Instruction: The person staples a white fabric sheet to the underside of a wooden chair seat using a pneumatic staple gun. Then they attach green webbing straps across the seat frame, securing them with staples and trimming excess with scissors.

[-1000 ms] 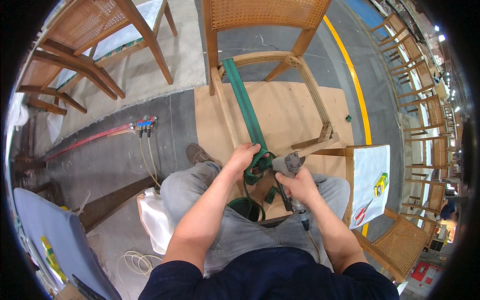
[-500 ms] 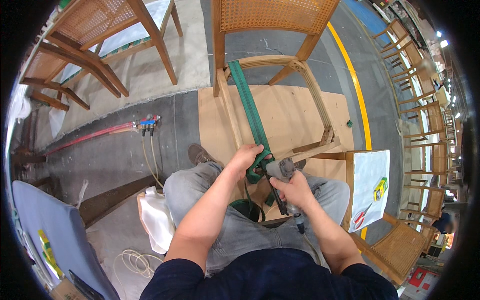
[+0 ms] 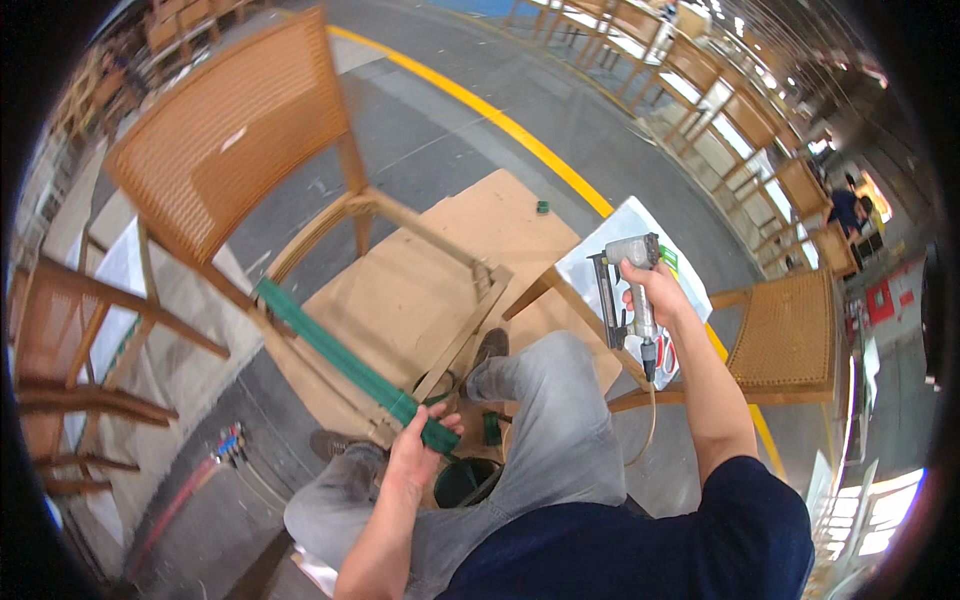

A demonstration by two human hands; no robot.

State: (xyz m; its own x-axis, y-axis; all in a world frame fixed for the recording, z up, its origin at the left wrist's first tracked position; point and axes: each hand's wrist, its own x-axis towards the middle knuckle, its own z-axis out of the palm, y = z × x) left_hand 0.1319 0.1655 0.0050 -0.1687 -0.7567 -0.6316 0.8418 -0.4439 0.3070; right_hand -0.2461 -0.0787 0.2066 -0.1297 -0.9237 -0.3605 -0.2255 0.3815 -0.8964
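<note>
A wooden chair frame (image 3: 425, 232) with a cane back (image 3: 235, 150) stands before me, its seat open. Along its left seat rail runs a green webbing strap (image 3: 335, 345). My left hand (image 3: 412, 450) is closed on the near end of that strap, at the frame's front corner. Off to the right, apart from the chair, my right hand (image 3: 655, 292) grips a grey pneumatic staple gun (image 3: 630, 252). Its air hose (image 3: 652, 420) hangs below the handle. Behind the gun are red-handled scissors (image 3: 665, 352) and a green-yellow box (image 3: 669, 262), both partly hidden, on a white-covered surface (image 3: 625, 222).
Cardboard (image 3: 525, 220) lies under the frame, with a small green scrap (image 3: 543, 207) on it. A dark bucket (image 3: 468, 484) sits between my legs. Cane-seated chair (image 3: 785, 335) stands at right; other chairs (image 3: 85, 330) at left. Hose fittings (image 3: 230, 442) lie on the floor.
The staple gun has moved with my right hand from beside the strap's end to over the white-covered surface at right. My left hand still holds the strap. The view has turned rightward.
</note>
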